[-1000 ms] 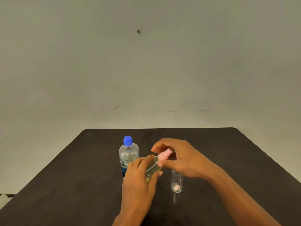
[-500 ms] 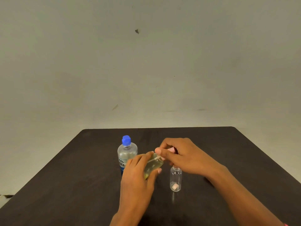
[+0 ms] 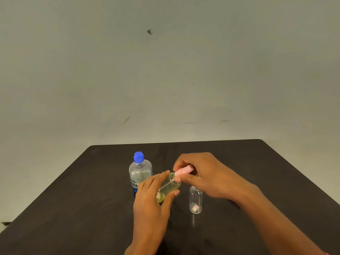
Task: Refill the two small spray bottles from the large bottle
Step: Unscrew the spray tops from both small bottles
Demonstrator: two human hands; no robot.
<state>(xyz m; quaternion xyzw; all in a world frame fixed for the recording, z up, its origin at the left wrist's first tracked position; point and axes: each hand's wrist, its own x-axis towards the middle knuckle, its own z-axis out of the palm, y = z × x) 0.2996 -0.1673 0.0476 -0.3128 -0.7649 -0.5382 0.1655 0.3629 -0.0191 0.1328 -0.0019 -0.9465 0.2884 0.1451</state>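
My left hand (image 3: 150, 201) grips a small clear spray bottle (image 3: 170, 186) with yellowish liquid, tilted to the right above the table. My right hand (image 3: 204, 173) pinches its pink spray top (image 3: 184, 171) at the neck; the thin dip tube shows inside the bottle. A second small clear bottle (image 3: 196, 200) stands upright just right of them, under my right hand, with something pink at its bottom. The large clear bottle (image 3: 139, 172) with a blue cap (image 3: 138, 157) stands upright behind my left hand.
All of this sits on a dark table (image 3: 73, 208) whose far edge meets a plain pale wall (image 3: 165, 70). The table's left and right edges run diagonally toward me.
The pink top shows more between my right fingers than half a second ago. The held bottle has stayed tilted, and both standing bottles have kept their places.
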